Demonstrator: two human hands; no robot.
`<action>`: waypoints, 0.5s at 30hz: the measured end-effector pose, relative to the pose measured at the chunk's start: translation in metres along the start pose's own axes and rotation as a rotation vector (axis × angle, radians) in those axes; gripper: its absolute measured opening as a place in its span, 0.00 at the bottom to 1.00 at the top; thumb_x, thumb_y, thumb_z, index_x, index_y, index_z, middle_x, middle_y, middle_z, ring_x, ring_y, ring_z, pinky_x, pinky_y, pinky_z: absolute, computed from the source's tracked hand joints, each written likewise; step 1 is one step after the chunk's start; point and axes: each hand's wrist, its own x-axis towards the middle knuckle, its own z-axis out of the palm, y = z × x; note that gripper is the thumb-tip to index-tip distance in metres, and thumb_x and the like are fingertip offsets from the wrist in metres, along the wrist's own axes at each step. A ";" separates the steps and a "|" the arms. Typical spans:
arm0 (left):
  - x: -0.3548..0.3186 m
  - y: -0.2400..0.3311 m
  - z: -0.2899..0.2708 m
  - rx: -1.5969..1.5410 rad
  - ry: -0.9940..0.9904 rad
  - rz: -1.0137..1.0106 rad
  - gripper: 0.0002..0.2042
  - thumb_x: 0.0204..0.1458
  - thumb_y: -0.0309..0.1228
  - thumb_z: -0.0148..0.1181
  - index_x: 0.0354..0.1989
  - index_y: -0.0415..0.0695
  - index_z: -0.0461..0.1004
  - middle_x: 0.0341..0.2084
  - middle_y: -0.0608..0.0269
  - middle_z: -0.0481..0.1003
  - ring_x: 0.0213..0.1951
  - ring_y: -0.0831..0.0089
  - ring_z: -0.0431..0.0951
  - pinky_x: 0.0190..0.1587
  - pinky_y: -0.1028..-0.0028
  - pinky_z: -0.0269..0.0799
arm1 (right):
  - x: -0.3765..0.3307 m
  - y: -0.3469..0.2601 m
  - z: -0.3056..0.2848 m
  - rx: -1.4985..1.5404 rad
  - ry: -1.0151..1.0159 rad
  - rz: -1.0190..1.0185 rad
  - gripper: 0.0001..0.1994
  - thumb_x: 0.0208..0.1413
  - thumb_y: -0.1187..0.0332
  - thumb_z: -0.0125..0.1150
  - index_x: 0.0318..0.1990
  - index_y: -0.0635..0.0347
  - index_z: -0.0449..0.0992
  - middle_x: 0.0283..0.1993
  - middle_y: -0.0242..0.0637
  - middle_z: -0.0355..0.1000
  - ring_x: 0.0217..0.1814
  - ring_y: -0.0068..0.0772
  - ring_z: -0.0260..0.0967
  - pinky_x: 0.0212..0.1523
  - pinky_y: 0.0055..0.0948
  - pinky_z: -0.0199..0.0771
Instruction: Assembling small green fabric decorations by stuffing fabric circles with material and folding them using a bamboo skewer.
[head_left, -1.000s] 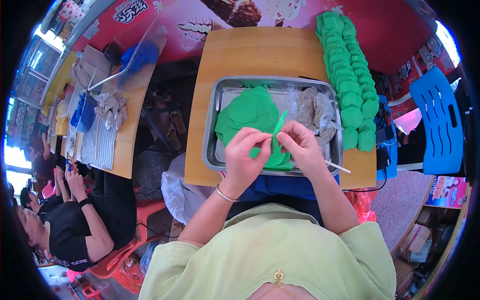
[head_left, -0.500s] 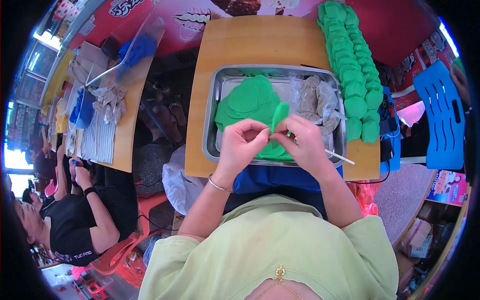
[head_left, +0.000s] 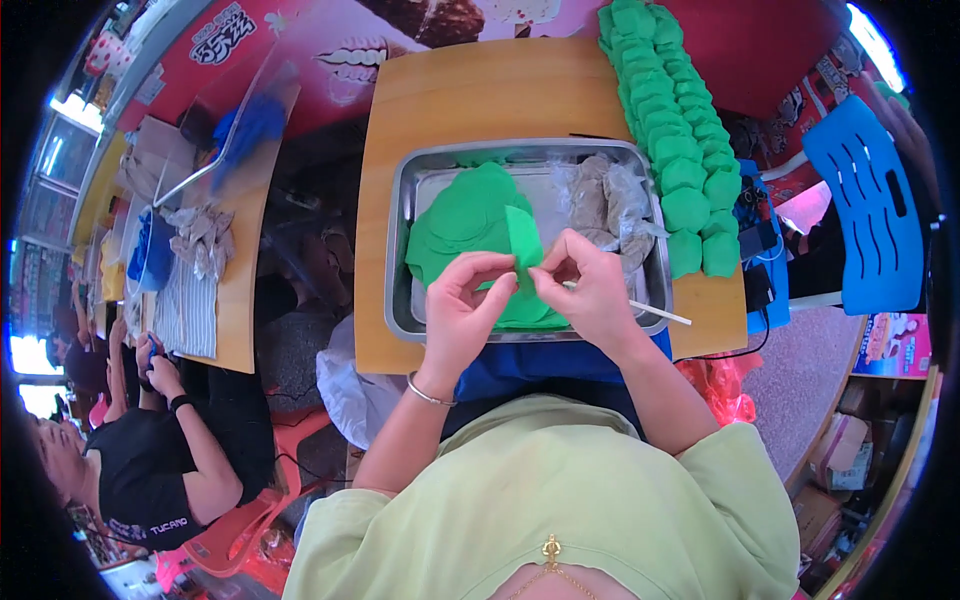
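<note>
Wooden table [head_left: 480, 90], metal tray [head_left: 537, 182], rows of green pieces [head_left: 672, 145]

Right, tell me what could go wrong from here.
The thin green piece between the left hand and right hand could tear or slip. The white stick juts past the tray, so the right hand might knock it. The green rows near the right edge of the table could fall if bumped.

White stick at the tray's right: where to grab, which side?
Probably pinch the white stick across its thin shaft near the outer end, coming from the right. That end juts past the metal tray's rim; the other disappears behind the right hand.
</note>
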 end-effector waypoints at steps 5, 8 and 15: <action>-0.001 0.003 0.008 0.105 0.081 0.101 0.07 0.48 0.20 0.60 0.37 0.34 0.73 0.39 0.61 0.71 0.42 0.75 0.74 0.42 0.79 0.74 | -0.001 -0.002 0.001 0.472 0.029 0.196 0.10 0.48 0.79 0.62 0.36 0.63 0.68 0.30 0.33 0.73 0.33 0.16 0.70 0.34 0.19 0.69; 0.001 0.004 0.010 0.207 0.087 0.204 0.09 0.46 0.20 0.62 0.37 0.35 0.73 0.38 0.60 0.71 0.40 0.76 0.74 0.40 0.79 0.75 | 0.002 0.005 -0.002 0.527 -0.031 0.216 0.11 0.47 0.80 0.62 0.38 0.63 0.68 0.31 0.31 0.73 0.33 0.15 0.70 0.35 0.17 0.68; -0.010 0.008 0.011 0.290 0.082 0.191 0.10 0.43 0.21 0.64 0.36 0.36 0.74 0.35 0.59 0.72 0.36 0.74 0.76 0.38 0.77 0.76 | 0.002 0.000 -0.002 0.686 -0.096 0.247 0.09 0.47 0.80 0.62 0.35 0.63 0.70 0.31 0.31 0.73 0.33 0.17 0.71 0.36 0.18 0.70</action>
